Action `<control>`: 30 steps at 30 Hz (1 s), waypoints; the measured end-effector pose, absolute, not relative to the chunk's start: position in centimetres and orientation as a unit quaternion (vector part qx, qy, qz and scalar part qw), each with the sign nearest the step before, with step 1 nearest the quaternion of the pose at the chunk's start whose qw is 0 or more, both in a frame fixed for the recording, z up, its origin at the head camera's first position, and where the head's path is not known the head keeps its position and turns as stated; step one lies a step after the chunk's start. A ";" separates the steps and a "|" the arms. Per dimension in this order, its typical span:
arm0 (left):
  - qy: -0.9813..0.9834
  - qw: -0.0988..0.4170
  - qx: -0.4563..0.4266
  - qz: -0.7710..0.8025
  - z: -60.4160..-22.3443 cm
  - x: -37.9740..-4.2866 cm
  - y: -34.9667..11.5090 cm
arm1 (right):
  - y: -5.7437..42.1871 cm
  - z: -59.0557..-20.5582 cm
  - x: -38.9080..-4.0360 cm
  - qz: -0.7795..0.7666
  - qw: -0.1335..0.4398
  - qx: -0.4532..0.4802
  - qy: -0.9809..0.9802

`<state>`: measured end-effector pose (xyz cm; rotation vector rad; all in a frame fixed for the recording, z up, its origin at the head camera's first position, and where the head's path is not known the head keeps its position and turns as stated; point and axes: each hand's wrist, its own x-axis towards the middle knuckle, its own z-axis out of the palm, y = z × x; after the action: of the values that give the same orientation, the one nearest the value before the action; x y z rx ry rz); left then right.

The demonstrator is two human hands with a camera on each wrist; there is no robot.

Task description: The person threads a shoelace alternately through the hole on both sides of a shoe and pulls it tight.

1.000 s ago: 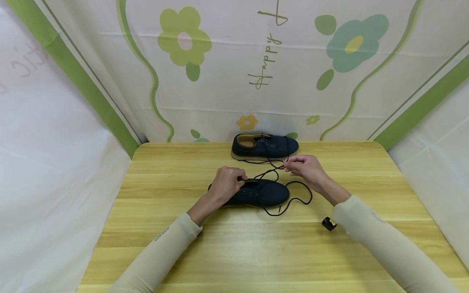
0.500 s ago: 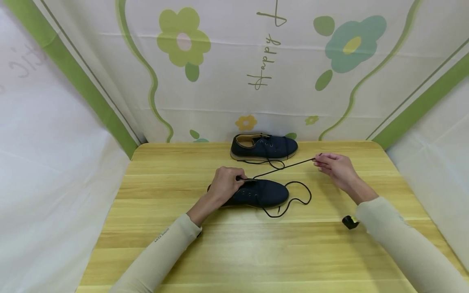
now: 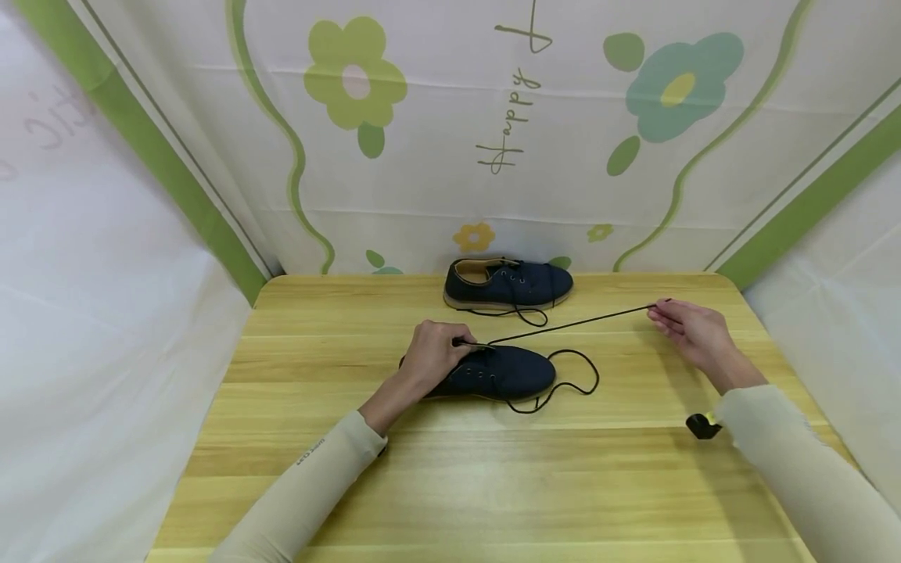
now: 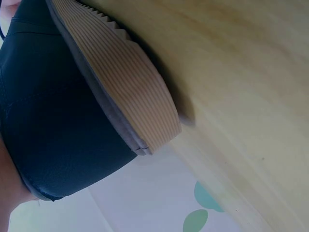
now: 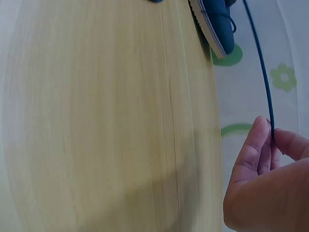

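Observation:
A dark navy shoe [image 3: 517, 374] lies on the table with its toe to the right. My left hand [image 3: 432, 356] grips its upper around the opening and tongue, hiding the heel part. In the left wrist view the shoe's dark side and ribbed tan sole [image 4: 130, 87] fill the left. My right hand [image 3: 693, 332] pinches the end of a black shoelace [image 3: 577, 322] between thumb and fingers, and the lace runs taut to the shoe's eyelets. The right wrist view also shows the pinched lace [image 5: 263, 67]. The other lace end [image 3: 587, 389] loops loosely by the toe.
A second navy shoe [image 3: 538, 283] stands at the table's back edge, its own lace [image 3: 531, 319] lying loose in front. A patterned cloth wall [image 3: 422, 156] rises behind the wooden table [image 3: 493, 485]. A small black device [image 3: 702, 426] sits at my right wrist.
My right hand has moved right, drawing the lace from a slack tangle into a straight line. The left hand and both shoes have stayed in place.

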<state>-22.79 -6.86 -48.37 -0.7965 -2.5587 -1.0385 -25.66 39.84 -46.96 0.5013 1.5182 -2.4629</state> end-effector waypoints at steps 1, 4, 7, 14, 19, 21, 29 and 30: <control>-0.882 0.134 -0.275 -0.357 -48.4 -22.8 -6.9 | 40.2 -47.0 -25.6 -0.835 0.099 0.175 0.512; -0.884 0.133 -0.275 -0.354 -48.5 -22.7 -7.0 | 41.1 -47.0 -25.5 -0.833 0.092 0.189 0.512; -0.887 0.133 -0.271 -0.349 -48.6 -22.6 -7.1 | 41.9 -47.0 -25.4 -0.832 0.087 0.203 0.508; -0.884 0.133 -0.275 -0.354 -48.4 -22.7 -6.9 | 44.8 -47.3 -24.9 -0.834 0.066 0.224 0.499; -0.886 0.121 -0.270 -0.358 -48.4 -22.7 -6.7 | 46.3 -47.8 -24.2 -0.831 0.072 0.236 0.499; -0.885 0.123 -0.269 -0.359 -48.4 -22.7 -6.6 | 46.6 -47.8 -24.1 -0.831 0.071 0.236 0.498; -0.884 0.136 -0.275 -0.352 -48.3 -22.6 -6.6 | 45.9 -46.6 -23.9 -0.852 0.064 0.167 0.492; -0.885 0.137 -0.275 -0.350 -48.3 -22.6 -6.7 | 45.6 -46.3 -23.9 -0.853 0.063 0.157 0.494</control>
<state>-22.64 -6.68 -48.31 -0.7963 -2.5611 -1.0129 -23.88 45.57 -46.33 0.4746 1.4923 -2.5764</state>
